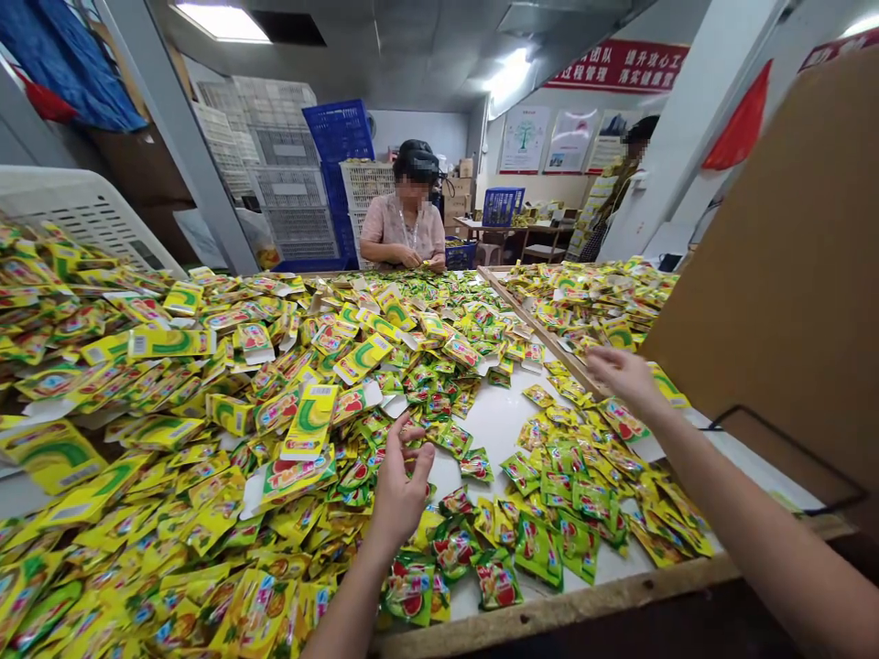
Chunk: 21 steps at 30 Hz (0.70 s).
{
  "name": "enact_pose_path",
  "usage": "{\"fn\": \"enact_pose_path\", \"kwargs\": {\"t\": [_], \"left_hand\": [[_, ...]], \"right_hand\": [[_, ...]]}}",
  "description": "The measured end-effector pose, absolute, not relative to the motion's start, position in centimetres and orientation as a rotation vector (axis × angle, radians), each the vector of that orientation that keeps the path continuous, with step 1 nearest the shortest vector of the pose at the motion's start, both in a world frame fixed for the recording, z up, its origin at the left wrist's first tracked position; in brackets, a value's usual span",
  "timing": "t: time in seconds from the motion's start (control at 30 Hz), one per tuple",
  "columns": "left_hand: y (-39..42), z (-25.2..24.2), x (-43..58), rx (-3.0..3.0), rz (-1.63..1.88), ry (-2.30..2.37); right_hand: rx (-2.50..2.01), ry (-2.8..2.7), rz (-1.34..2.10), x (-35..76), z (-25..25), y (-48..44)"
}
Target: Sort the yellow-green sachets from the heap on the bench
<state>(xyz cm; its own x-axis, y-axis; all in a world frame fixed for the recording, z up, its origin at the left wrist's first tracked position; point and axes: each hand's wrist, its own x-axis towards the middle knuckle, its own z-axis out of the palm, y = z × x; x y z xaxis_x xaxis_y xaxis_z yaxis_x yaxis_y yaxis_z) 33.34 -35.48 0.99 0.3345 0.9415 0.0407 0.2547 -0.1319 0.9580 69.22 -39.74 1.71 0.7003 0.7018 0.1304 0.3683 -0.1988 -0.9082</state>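
Note:
My left hand (403, 480) hovers over the middle of the table with fingers apart and nothing in it, beside green watermelon packets (357, 472). Off to the right, my right hand (622, 375) is raised near the wooden divider (549, 339), its fingers curled together; whether they hold anything is too small to tell. Yellow flat boxes (310, 419) with open flaps are heaped left of my left hand. Small yellow and green packets (537, 545) lie between my hands on the white tabletop (495, 412).
Across the table sits a person (405, 224) handling small items. A brown cardboard sheet (769, 247) stands at the right, with a black wire frame (797, 439) below. A white crate (82, 206) leans at the left. The wooden edge (583, 609) runs along the front.

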Motion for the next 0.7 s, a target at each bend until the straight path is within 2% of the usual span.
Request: {"fn": "enact_pose_path", "kwargs": {"t": [0.17,0.3,0.5,0.7], "left_hand": [[-35.6,0.2,33.5,1.678,0.86,1.118],[-35.1,0.2,33.6,1.764,0.854,1.177],[-33.3,0.9,36.1,2.354,0.32,1.115],[-32.0,-1.4,39.6,2.508,0.074,1.012]], "right_hand": [[-2.19,-1.47,0.595,65.3,-2.9,-40.5],[-2.418,-1.785,0.623,64.0,-4.1,-39.5],[-2.528,-2.019,0.553,63.2,-4.2,-38.3],[-2.401,-1.918,0.467,62.4,-3.9,-39.0]]}}
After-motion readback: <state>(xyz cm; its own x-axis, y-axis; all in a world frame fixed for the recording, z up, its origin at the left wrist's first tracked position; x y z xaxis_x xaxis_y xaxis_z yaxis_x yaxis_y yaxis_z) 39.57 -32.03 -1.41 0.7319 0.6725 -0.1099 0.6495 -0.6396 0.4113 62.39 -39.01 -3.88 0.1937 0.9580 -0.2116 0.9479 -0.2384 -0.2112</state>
